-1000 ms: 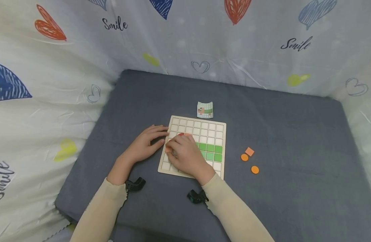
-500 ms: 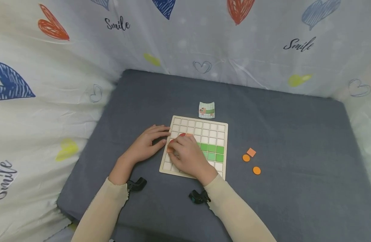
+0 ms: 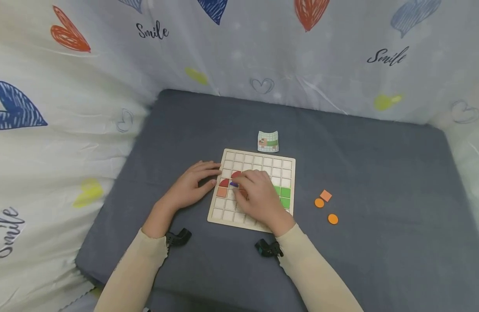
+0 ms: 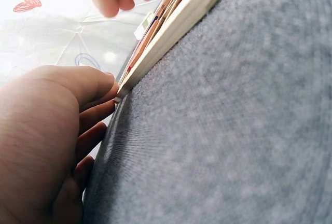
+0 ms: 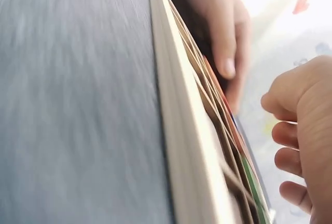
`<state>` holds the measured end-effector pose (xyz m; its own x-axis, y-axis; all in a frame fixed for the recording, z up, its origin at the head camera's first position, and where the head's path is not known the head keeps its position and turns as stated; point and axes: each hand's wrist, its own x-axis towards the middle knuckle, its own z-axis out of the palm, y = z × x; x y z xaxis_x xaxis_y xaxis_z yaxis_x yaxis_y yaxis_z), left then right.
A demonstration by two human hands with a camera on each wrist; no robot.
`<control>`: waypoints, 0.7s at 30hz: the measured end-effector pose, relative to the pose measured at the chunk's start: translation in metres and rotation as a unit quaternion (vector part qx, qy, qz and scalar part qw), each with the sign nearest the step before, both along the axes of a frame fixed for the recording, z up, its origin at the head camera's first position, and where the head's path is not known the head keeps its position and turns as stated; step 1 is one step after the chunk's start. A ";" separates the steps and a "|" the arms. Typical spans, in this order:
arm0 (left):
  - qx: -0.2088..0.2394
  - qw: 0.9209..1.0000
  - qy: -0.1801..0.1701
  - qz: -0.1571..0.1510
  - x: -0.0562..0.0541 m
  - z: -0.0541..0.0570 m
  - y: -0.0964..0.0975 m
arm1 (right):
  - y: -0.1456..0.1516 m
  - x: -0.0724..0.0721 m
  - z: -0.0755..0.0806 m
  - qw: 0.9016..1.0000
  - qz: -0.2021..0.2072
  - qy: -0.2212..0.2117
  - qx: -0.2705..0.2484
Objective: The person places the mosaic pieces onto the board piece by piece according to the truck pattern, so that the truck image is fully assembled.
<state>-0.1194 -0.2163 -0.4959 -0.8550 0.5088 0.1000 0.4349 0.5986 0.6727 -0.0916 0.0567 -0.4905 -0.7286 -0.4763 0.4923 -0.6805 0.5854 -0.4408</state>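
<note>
A wooden grid board (image 3: 228, 215) lies on the grey cloth. My left hand (image 3: 187, 184) rests at its left edge, fingers extended and the fingertips touching the rim. Over the board hovers my right hand (image 3: 260, 198), fingers loosely bent; the right wrist view shows no piece in its fingers (image 5: 288, 133). Left of that hand, the board holds two red rounded pieces, one red piece (image 3: 224, 183) above an orange square tile (image 3: 222, 192), and a small blue piece (image 3: 234, 184). Green square tiles (image 3: 285, 193) show at the right. The right hand hides the cells between.
A small pattern card (image 3: 268, 141) lies just beyond the board. To the right are a loose orange square (image 3: 326, 196) and two orange discs, one disc (image 3: 333, 219) nearer the front. A white curtain (image 3: 317, 69) printed with hearts surrounds the table.
My right hand has drawn away from the board's left side toward the right, uncovering the orange tile, a red piece and the blue piece. The left hand stays at the edge.
</note>
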 end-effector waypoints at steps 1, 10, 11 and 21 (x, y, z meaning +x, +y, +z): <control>-0.001 1.000 -0.002 -0.001 0.000 0.000 0.001 | 0.005 0.000 0.000 1.000 -0.005 -0.001 -0.001; -0.007 1.000 -0.001 0.003 0.002 -0.003 0.002 | 0.054 0.012 0.000 0.998 -0.054 -0.003 -0.030; -0.006 1.000 -0.001 0.003 0.002 -0.003 0.002 | 0.060 0.014 0.000 0.998 -0.060 -0.005 -0.031; -0.009 1.000 0.000 0.001 0.001 0.000 0.002 | 0.119 0.030 -0.007 0.989 -0.135 0.017 -0.055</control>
